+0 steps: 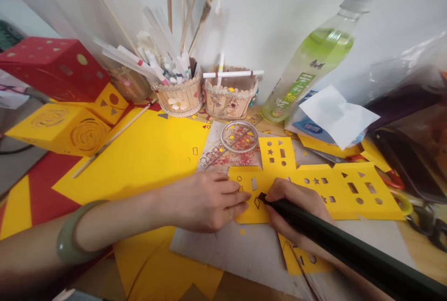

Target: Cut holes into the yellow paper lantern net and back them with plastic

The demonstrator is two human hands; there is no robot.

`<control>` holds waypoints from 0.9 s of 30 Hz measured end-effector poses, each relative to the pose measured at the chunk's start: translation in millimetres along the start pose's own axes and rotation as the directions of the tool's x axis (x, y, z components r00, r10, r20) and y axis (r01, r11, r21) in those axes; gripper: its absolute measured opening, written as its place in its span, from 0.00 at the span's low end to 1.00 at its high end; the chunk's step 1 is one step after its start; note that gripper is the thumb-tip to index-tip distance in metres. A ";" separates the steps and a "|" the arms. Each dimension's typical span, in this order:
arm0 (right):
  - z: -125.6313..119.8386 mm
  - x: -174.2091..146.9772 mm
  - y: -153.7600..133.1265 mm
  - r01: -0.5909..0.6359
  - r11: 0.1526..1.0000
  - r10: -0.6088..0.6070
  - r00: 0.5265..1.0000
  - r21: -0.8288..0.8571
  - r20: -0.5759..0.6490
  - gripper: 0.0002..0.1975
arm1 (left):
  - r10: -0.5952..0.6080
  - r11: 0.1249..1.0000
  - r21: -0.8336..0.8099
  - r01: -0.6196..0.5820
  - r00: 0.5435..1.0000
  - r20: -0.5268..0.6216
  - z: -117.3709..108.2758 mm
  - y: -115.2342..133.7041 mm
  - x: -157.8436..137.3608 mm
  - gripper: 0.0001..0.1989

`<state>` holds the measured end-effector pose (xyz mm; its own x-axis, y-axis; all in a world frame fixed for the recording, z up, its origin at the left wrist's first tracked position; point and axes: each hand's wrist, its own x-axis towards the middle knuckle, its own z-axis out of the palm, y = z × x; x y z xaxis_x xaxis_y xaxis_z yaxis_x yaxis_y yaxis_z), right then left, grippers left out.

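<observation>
My left hand (216,201) lies with fingers extended, pressing on the left end of a yellow card strip (349,210). My right hand (300,203) is closed round a long black pen-shaped tool (324,229). Its tip touches the card beside a small outlined diamond (257,202); whether it carries a blade or a nib is too blurred to tell. Rows of cut-out stars, triangles, circles and rectangles run through the strip, and a flap (278,150) sticks up at its back. Beneath it is a grey board (216,250).
Decorated wooden-slat cups (178,98) hold pens and sticks along the wall. A green drink bottle (310,59) stands beside a tissue pack (310,122). A round ring (239,137) lies behind the card. Scissors (428,224) are at right, red (52,66) and yellow boxes (63,126) at left.
</observation>
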<state>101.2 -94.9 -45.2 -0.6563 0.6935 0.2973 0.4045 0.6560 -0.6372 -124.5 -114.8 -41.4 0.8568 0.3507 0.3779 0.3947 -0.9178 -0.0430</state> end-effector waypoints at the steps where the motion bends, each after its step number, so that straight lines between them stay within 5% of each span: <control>1: -0.2 -0.2 0.2 -0.004 1.000 0.004 1.000 0.005 0.007 0.07 | -0.003 1.000 0.002 0.003 1.000 0.015 -0.5 -0.1 -0.3 0.16; 17: -3.5 -1.5 1.5 0.006 0.999 -0.008 1.000 0.045 0.030 0.08 | -0.018 1.000 0.003 0.018 0.996 0.082 -2.7 0.3 -1.1 0.12; 27: -7.2 -0.7 -5.8 -0.236 0.963 0.227 0.971 0.127 0.081 0.03 | -0.025 1.000 -0.006 0.025 0.998 0.052 -2.9 0.3 -0.6 0.13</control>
<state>103.9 -97.1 -36.6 -0.5971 0.7975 0.0861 0.4633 0.4305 -0.7746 -125.9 -115.8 -38.9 0.8629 0.3829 0.3299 0.4142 -0.9098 -0.0274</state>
